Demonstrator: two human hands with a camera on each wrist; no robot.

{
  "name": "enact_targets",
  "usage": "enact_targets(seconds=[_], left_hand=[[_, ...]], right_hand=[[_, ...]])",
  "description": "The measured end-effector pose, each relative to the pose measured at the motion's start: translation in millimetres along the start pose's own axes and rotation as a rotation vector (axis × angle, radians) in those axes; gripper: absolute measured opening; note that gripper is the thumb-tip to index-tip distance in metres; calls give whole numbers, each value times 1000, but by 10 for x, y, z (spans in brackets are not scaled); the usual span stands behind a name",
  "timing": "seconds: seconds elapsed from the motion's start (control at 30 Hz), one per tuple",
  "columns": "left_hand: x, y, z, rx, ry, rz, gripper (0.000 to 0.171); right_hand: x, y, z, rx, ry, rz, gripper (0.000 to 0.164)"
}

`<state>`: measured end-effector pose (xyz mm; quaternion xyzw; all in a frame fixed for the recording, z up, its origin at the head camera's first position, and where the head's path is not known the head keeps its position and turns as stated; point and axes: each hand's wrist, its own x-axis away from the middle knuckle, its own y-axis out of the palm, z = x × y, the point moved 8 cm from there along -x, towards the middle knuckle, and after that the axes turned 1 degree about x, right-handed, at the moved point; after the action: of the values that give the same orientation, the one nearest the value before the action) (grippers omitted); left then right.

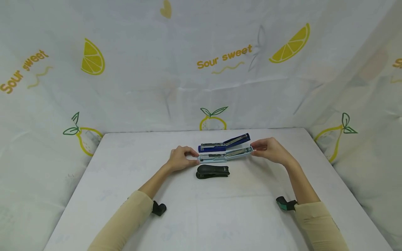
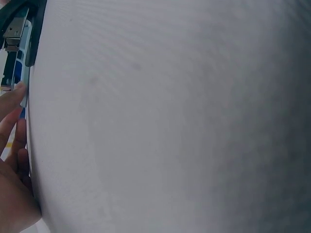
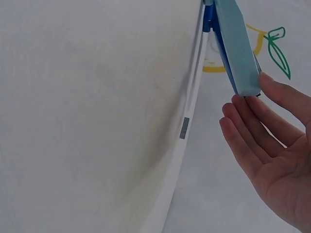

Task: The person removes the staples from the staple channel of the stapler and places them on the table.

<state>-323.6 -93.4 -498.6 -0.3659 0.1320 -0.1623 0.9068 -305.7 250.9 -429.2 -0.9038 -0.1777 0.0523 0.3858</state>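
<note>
A light blue stapler lies folded open on the table, its right half slanting upward. My left hand holds its left end between thumb and fingers; the left wrist view shows this hand at the left edge. At the raised right end, my right hand pinches the tip with thumb and fingers. In the right wrist view the stapler's pale underside shows above that hand. Just behind stands a dark blue stapler, also folded open. A black stapler, closed, lies in front.
The white-covered table ends at a back edge against a hanging cloth printed with lemons and lettering. Dark wrist devices sit at both sleeve cuffs.
</note>
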Motion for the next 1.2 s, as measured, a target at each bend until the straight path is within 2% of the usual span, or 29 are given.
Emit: enact_targets(seconds=[0.23, 0.6, 0.87, 1.2], left_hand=[[-14, 2, -1, 2, 0, -2, 24], [-16, -6, 14, 4, -6, 5, 23], [1, -7, 17, -2, -9, 3, 24], [7, -2, -7, -1, -6, 6, 23]], right_hand=[[-6, -32, -123, 8, -8, 37, 41], [-65, -4, -204, 3, -16, 67, 39], [-102, 24, -263, 39, -5, 93, 37], [-152, 122, -438, 3, -61, 58, 35]])
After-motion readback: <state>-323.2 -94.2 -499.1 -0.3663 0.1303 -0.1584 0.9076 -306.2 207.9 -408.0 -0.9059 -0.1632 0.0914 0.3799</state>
